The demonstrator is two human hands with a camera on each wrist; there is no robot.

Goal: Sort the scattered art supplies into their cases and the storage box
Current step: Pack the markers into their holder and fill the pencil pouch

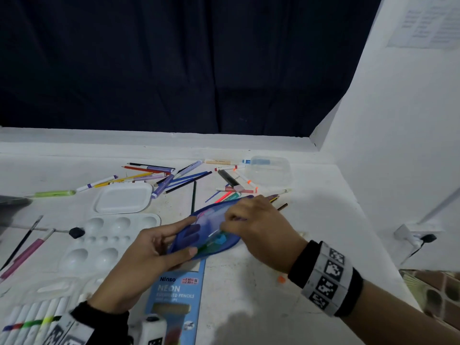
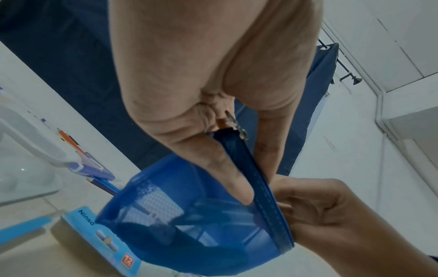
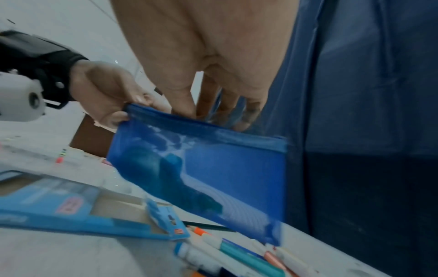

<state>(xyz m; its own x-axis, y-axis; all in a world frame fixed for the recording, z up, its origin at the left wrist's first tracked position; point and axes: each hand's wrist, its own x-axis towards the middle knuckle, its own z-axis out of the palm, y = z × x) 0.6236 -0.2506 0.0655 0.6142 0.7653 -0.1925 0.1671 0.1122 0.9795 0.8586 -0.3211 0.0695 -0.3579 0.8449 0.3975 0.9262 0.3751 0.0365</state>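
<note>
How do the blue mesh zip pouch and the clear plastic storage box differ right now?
The blue mesh zip pouch is soft and held off the table by the left hand and right hand; the clear plastic storage box is rigid and sits untouched at the back. The pouch holds supplies; the box's contents are unclear. Both are see-through.

pouch [image 1: 211,227]: I see see-through blue mesh cloth, faintly shiny, with a woven zip band
zip pull [image 2: 240,129]: small, looks like metal to me
pencil box [image 1: 178,295]: light blue printed card, smooth
palette [image 1: 99,245]: white moulded plastic, glossy wells
storage box [image 1: 271,170]: clear, smooth plastic
table [image 1: 311,220]: matt white, scuffed
curtain [image 1: 174,70]: dark matt cloth, I note soft folds
</note>
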